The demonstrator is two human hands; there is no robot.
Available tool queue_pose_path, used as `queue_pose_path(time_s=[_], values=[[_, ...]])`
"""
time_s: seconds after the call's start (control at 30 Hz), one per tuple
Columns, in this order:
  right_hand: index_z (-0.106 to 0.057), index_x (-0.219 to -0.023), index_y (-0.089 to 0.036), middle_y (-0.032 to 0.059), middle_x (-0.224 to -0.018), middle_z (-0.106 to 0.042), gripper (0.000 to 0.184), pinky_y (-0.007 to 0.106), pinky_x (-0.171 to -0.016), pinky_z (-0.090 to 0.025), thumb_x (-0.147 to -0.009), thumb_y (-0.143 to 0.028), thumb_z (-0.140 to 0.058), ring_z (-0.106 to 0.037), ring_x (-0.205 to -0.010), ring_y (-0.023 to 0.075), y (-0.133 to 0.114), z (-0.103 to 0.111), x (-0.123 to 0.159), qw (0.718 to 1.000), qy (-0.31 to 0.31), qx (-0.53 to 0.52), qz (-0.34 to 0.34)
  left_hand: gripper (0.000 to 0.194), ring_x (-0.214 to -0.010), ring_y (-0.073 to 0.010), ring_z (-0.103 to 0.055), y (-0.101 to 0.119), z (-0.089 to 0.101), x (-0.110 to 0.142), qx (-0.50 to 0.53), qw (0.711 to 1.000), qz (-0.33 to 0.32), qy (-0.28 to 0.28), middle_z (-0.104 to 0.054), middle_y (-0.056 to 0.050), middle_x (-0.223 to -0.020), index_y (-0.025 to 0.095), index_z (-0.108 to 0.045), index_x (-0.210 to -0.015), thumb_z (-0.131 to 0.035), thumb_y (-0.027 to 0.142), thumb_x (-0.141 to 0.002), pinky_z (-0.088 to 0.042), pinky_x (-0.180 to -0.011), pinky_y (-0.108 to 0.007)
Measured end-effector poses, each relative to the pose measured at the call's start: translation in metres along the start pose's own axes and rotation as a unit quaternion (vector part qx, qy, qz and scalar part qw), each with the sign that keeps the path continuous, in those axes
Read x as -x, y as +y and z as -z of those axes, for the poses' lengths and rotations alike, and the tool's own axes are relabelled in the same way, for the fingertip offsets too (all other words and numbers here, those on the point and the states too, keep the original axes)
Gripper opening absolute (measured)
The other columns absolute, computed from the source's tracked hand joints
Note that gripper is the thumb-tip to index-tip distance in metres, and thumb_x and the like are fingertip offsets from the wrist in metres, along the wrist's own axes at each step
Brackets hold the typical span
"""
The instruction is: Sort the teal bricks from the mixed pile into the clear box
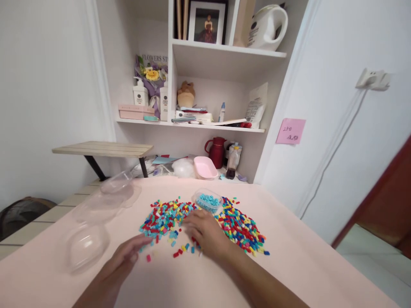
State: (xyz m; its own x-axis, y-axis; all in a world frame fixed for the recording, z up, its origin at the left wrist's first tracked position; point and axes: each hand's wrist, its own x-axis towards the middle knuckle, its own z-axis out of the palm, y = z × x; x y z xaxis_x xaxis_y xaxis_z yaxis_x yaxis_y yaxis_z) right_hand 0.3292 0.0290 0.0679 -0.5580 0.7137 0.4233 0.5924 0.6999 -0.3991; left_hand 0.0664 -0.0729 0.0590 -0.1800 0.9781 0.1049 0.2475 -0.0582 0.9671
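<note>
Many small coloured toy bricks lie in two loose heaps, a left heap [170, 216] and a right heap [242, 229]. Between them, toward the back, a clear plastic box [208, 200] holds light blue bricks. My right hand [207, 233] rests palm down over the right edge of the left heap, fingers apart and bent toward the left; what lies under the palm is hidden. At the near left edge of that heap, my left hand [126, 252] is on its side with fingers stretched out, holding nothing visible. Several stray bricks [180, 252] lie between the hands.
Clear plastic containers [86, 246] stand along the left of the pink tabletop [180, 284]. Behind the table are a pink tray [205, 167], a red jug [216, 152] and a bottle [233, 162]. A small wooden stand [102, 148] rises at the back left.
</note>
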Motion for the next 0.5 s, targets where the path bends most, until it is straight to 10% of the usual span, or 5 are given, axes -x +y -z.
queue_pose_path(time_s=[0.23, 0.37, 0.5], values=[[-0.061, -0.120, -0.029, 0.0077, -0.143, -0.050, 0.044, 0.044, -0.108, -0.031, -0.082, -0.049, -0.070, -0.045, -0.130, 0.0283, -0.017, -0.014, 0.009, 0.987, -0.130, -0.029, 0.091, 0.050, -0.140, -0.0292, -0.037, 0.002, -0.003, -0.047, -0.146, 0.987, -0.044, 0.040, -0.053, -0.011, -0.136, 0.026, -0.072, -0.107, -0.047, 0.054, -0.074, -0.026, -0.117, -0.050], [-0.063, -0.097, -0.024, 0.0053, -0.123, -0.063, 0.021, 0.036, -0.100, -0.038, -0.079, -0.015, -0.063, -0.056, -0.114, 0.0220, -0.007, -0.011, 0.008, 0.989, -0.122, -0.033, 0.076, 0.044, -0.132, -0.0319, -0.046, -0.011, -0.015, -0.068, -0.159, 0.984, 0.000, 0.079, -0.054, -0.013, -0.131, 0.023, -0.073, -0.099, -0.048, 0.045, -0.069, -0.035, -0.112, -0.051], [-0.063, -0.099, -0.023, 0.0026, -0.106, -0.068, 0.039, 0.030, -0.091, -0.042, -0.072, 0.001, -0.049, -0.061, -0.101, 0.0184, 0.009, 0.006, 0.007, 0.992, -0.116, -0.037, 0.035, 0.044, -0.129, -0.0301, -0.050, -0.025, -0.022, -0.080, -0.175, 0.978, -0.016, 0.115, -0.056, -0.012, -0.129, 0.024, -0.073, -0.100, -0.044, 0.044, -0.073, -0.037, -0.110, -0.052]])
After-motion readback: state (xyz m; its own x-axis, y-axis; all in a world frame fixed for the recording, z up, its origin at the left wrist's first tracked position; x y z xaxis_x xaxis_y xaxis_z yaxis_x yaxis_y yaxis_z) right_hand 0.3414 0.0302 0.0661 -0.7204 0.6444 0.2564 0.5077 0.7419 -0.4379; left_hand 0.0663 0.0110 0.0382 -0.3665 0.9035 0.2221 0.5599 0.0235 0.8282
